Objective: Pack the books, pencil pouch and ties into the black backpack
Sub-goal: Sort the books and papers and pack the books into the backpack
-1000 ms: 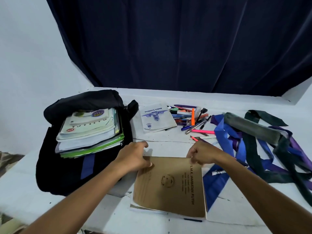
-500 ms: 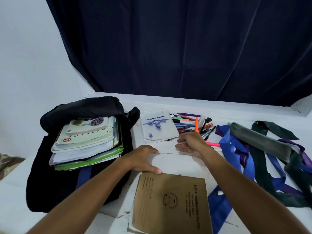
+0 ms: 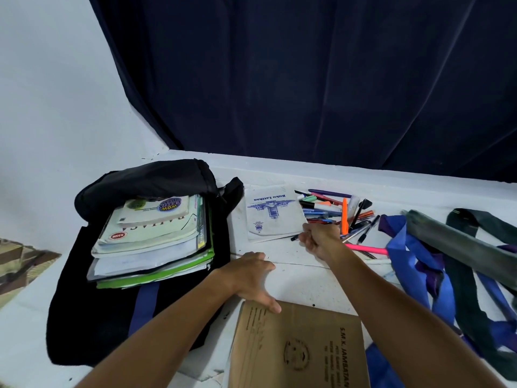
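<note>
We see the black backpack [image 3: 112,317] lying flat and open to the left of the left hand [image 3: 249,278], a stack of books [image 3: 151,236] with pale green covers and a bright green folder sticking out of its mouth. A brown exercise book [image 3: 299,348] lies flat just under the left hand's thumb. A white exercise book [image 3: 272,212] with blue print lies just beyond and left of the right hand [image 3: 319,236]. To the right of that hand we find a grey pencil pouch [image 3: 458,242] resting across a tangle of blue, purple and dark green ties [image 3: 419,264].
</note>
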`<state>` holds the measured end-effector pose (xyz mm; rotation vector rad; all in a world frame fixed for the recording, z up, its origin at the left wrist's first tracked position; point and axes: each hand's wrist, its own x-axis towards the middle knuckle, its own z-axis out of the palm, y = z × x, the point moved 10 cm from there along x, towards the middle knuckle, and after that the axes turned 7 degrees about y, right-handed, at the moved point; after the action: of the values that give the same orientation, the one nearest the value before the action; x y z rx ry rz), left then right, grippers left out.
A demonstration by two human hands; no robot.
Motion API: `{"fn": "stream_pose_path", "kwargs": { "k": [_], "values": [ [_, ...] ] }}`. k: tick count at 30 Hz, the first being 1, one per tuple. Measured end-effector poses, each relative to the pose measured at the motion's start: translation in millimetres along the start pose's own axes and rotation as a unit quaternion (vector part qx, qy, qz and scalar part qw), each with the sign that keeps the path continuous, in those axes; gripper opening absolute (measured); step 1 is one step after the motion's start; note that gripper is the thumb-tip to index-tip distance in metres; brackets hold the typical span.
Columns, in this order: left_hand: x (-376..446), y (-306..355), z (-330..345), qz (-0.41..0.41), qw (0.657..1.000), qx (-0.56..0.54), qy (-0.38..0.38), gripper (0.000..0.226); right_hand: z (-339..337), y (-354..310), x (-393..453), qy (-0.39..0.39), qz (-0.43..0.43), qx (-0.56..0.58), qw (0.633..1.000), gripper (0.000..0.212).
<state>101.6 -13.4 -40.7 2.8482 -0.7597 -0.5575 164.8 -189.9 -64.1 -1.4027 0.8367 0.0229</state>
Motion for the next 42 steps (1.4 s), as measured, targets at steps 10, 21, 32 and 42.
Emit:
{"fn": "stream_pose_path", "kwargs": {
  "k": [10,21,32,42],
  "values": [
    [2,-4,2,-0.006,1.0,-0.01,-0.002,0.109,2,0,14,0.04,-0.014,-0.049,0.998,0.009],
    [3,-5,1,-0.005,1.0,-0.014,0.004,0.108,7,-24,17,0.04,-0.062,-0.053,0.996,0.013],
    [-2,-8,-36,-0.003,0.983,-0.139,0.117,0.094,1,-54,-18,-0.036,-0.148,0.106,0.983,0.009],
    [-17,-41,-118,-0.025,0.844,-0.411,0.344,0.043,-71,-101,-75,-0.174,-0.186,0.144,0.956,0.029]
  ]
}}
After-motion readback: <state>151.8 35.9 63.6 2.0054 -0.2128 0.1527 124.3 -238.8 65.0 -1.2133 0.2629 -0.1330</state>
